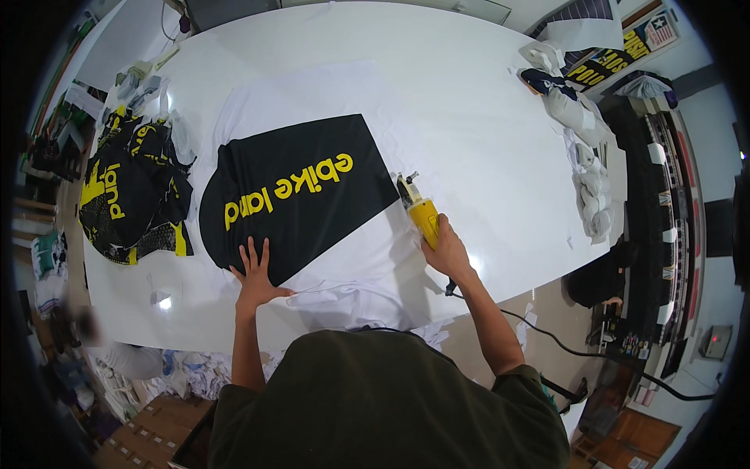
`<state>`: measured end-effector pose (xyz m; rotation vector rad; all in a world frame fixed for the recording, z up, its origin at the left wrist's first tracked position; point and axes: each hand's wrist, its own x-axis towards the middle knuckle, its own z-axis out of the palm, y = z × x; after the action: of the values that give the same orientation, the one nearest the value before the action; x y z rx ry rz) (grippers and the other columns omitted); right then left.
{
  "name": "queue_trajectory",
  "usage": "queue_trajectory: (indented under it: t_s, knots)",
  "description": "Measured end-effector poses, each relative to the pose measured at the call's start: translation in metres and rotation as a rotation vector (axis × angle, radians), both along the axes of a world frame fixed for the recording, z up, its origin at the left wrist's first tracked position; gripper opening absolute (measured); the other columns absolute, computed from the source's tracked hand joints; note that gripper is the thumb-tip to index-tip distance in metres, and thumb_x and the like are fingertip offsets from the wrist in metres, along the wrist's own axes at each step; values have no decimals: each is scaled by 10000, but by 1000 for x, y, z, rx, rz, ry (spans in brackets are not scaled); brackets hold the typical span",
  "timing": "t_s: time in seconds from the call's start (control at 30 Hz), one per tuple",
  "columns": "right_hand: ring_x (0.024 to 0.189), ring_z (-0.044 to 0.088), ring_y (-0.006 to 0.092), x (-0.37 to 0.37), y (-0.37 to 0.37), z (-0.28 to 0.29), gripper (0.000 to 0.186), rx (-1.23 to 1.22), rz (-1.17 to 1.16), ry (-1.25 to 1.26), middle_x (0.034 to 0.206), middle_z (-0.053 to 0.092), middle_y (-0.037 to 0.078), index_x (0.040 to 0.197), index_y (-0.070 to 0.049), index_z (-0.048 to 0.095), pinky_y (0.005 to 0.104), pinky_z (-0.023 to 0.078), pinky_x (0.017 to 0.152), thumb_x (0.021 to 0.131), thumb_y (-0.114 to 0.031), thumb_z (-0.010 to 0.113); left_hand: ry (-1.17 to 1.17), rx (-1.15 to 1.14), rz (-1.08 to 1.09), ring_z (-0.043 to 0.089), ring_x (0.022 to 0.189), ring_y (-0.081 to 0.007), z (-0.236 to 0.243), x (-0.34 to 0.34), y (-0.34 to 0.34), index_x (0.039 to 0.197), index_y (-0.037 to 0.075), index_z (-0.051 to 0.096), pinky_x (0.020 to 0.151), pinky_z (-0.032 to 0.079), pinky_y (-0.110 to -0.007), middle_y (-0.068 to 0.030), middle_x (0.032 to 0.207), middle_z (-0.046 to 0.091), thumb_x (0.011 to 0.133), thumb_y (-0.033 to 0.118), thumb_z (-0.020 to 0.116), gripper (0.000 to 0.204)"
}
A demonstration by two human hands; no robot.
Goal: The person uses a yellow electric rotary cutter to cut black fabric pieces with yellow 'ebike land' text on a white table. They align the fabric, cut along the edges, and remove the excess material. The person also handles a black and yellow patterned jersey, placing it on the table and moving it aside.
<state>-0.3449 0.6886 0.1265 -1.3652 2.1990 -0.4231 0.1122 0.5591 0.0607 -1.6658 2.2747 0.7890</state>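
A black fabric panel point(297, 207) with yellow lettering lies flat on thin white fabric point(344, 301) in the middle of the table. My left hand point(256, 277) is open, its spread fingers pressing on the panel's near edge and its thumb out over the white fabric. In my right hand point(449, 250) is a yellow electric fabric cutter point(423, 220), gripped round its body. The cutter's head touches or nearly touches the panel's right corner; the blade itself is too small to make out. A cord runs from the cutter off to the right.
Black-and-yellow printed fabric pieces point(137, 187) are heaped at the table's left. Rolled white bundles point(590, 180) line the right edge of the white table point(461, 86). The black power cord point(562, 344) crosses beyond the near right edge. White scraps point(199, 374) lie below the near left edge.
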Motion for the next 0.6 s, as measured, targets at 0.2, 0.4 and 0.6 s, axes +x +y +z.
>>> queue_trajectory:
  t_s: [0.2, 0.4, 0.6]
  knots:
    - [903, 677, 518, -6, -23, -7, 603, -26, 47, 30, 1094, 626, 328, 1352, 10, 334, 566, 570, 764, 912, -234, 667, 11, 18, 15, -126, 1586, -456, 9, -3, -1, 1689, 242, 84, 1087, -14, -857, -168, 1744, -111, 355, 610, 972, 1645]
    - [920, 680, 512, -8, -57, -6, 595, 4, 46, 20, 1085, 633, 328, 1353, 12, 333, 573, 564, 790, 914, -226, 657, 34, 6, 24, -125, 1585, -462, 9, -3, -1, 1688, 229, 101, 1088, -15, -855, -177, 1744, -101, 349, 590, 977, 1640]
    - [961, 668, 548, -11, -100, -5, 588, -15, 36, 7, 1074, 661, 380, 1320, 34, 358, 572, 553, 823, 900, -212, 687, 46, 37, 19, -146, 1578, -473, 7, -1, -4, 1688, 205, 89, 1076, -35, -860, -192, 1739, -112, 355, 681, 935, 1649]
